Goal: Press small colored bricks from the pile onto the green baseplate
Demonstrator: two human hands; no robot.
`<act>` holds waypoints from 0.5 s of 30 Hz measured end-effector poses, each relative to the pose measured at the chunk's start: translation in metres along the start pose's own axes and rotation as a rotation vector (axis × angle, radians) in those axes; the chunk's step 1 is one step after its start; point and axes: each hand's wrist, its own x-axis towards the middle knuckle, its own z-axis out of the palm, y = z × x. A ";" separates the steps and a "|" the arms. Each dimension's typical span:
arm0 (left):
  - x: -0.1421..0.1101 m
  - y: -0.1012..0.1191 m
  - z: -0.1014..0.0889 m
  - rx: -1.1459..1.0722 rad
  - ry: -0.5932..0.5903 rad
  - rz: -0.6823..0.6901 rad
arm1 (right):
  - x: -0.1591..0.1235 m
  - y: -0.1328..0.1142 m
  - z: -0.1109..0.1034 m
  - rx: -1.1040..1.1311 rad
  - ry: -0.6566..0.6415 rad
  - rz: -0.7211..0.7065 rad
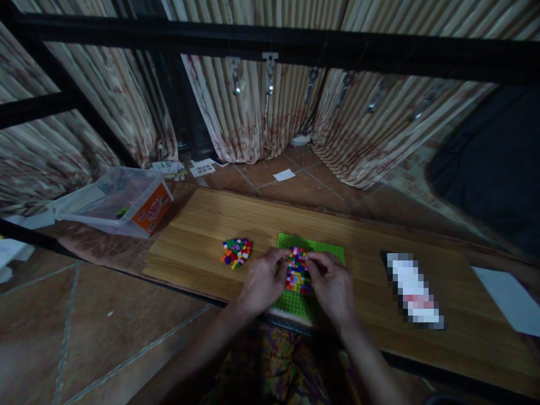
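While the multicolored brick block (298, 273) is lying between both hands' fingers, these are pinching its sides. Both hands (264, 279) (333, 284) are arching inward.

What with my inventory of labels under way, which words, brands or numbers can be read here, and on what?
No text is legible.
Orange label on the clear plastic bin: pale lettering, too blurred to read.
Sheet with a square code on the tiled floor: any print is too small.
Pixelated object on the wooden board: nothing readable.
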 end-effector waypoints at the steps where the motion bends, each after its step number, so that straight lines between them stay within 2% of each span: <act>1: 0.001 0.001 0.003 0.039 -0.005 0.034 | 0.000 0.001 0.003 -0.022 0.019 -0.013; 4: 0.003 0.002 0.014 0.152 -0.006 0.111 | -0.002 0.003 0.010 -0.086 0.070 -0.052; 8: 0.004 -0.002 0.028 0.259 0.011 0.135 | -0.003 0.005 0.014 -0.119 0.087 -0.064; 15: 0.002 -0.008 0.034 0.312 0.014 0.102 | -0.001 0.008 0.008 0.024 0.050 0.057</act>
